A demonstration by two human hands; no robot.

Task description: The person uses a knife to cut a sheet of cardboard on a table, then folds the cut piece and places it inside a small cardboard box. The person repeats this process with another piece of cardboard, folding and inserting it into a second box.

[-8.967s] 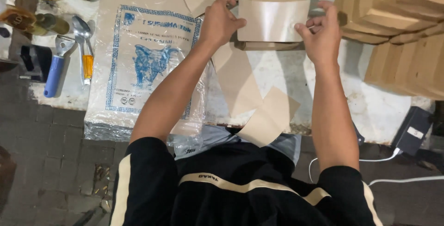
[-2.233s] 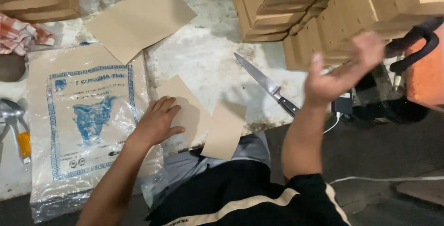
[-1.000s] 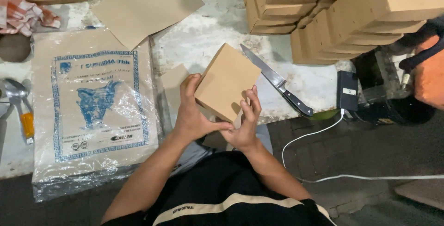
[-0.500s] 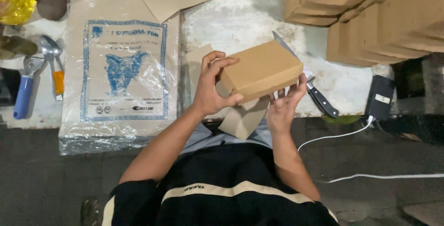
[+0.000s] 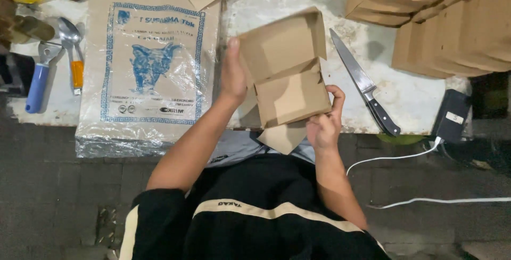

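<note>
Both hands (image 5: 277, 100) hold one open, empty cardboard box (image 5: 285, 73).

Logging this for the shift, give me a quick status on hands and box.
Both hands grip the half-folded brown cardboard box, lid open. Knife on the table at right, not touching.

— What sort of place is this?
— A small packing workshop. Stacks of folded brown cardboard boxes (image 5: 442, 20) crowd the worn white bench (image 5: 298, 4).
— What else shows it?
— Left of the stacks lie a knife (image 5: 362, 81) and a plastic-wrapped bundle of flat cardboard (image 5: 149, 63); farther left, hand tools (image 5: 40, 76).
</note>
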